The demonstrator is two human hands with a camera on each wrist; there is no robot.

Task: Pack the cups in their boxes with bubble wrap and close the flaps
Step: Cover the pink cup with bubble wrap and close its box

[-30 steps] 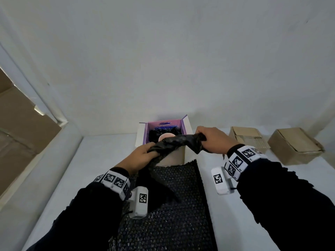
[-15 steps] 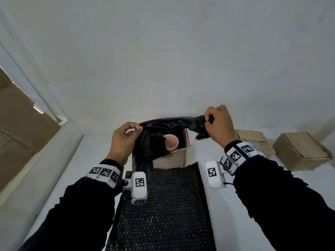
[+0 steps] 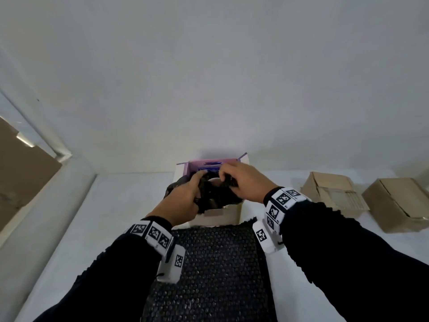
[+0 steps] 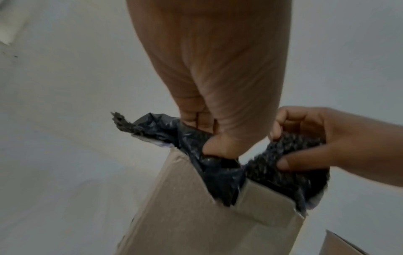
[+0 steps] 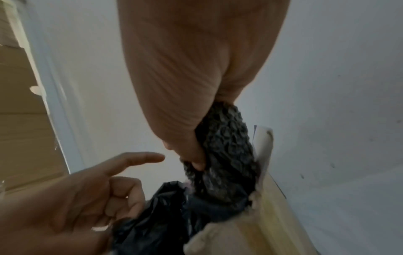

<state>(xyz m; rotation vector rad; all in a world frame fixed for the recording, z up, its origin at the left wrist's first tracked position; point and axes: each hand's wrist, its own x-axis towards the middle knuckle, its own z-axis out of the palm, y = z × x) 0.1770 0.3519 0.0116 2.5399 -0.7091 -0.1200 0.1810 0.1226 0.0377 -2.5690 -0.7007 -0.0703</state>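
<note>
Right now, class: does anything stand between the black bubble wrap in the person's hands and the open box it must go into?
Nothing visible does. The left hand and right hand grip the bubble wrap at the mouth of the open box; part already sits inside, and the flaps stand clear.

Both hands forward, fingers curled.

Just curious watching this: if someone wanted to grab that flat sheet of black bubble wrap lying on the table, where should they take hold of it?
Probably at the far right corner of the flat bubble wrap sheet, coming from the right: in the head view that corner curls up off the table, so fingers could slip under it.
</note>
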